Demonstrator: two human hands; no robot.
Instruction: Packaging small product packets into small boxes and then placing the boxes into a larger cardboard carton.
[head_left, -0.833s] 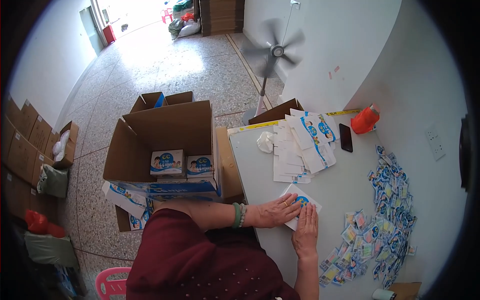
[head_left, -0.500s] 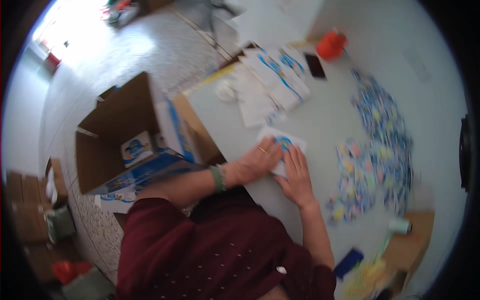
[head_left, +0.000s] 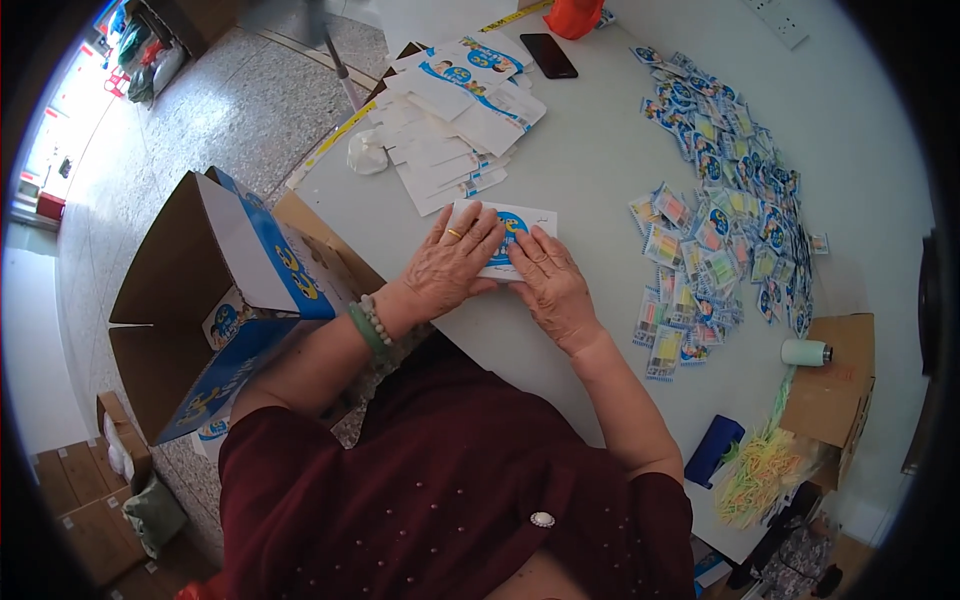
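On my feed the small box (head_left: 511, 222) lies on the bench (head_left: 590, 150) near its front edge, a flat white rectangle with a rounded blue print and touches of yellow. I see the left hand (head_left: 450, 255) and right hand (head_left: 556, 288) laid over it, fingers outstretched and resting on its top rather than clenched. Just beyond, I make out overlapping thin white cartons (head_left: 490, 122), flat and crisp-edged, beside a crumpled white wad (head_left: 367, 152). To my right spread glossy little packets (head_left: 720, 235) with crimped edges. A smooth black phone (head_left: 549, 56) lies farther back; left of the bench stands a stiff brown cardboard carton (head_left: 170, 275).
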